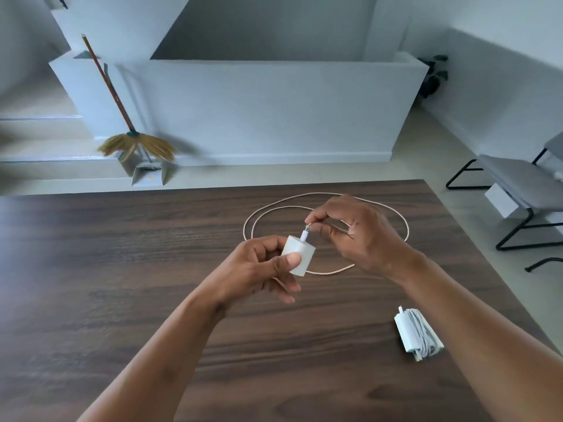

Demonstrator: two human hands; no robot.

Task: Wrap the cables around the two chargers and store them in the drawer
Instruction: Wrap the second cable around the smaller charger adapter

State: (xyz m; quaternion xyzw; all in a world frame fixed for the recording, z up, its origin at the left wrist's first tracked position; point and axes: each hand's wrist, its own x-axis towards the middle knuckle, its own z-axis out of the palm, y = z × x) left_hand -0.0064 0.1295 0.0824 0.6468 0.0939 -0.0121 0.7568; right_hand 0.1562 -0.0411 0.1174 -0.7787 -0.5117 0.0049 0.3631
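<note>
My left hand (262, 266) grips a white cube charger (300, 254) above the dark wooden table (122, 284). My right hand (353, 233) pinches the pale pink cable (268, 211) just past its plug, which sits in the charger's top. The rest of that cable lies in loose loops on the table behind my hands. A second white charger (417, 333), with its white cable wound around it, lies on the table at the right. No drawer is in view.
A grey chair (518, 184) with black legs stands beyond the table's right edge. A broom (134, 141) leans against the white steps at the back left, beside a low white wall (274, 111).
</note>
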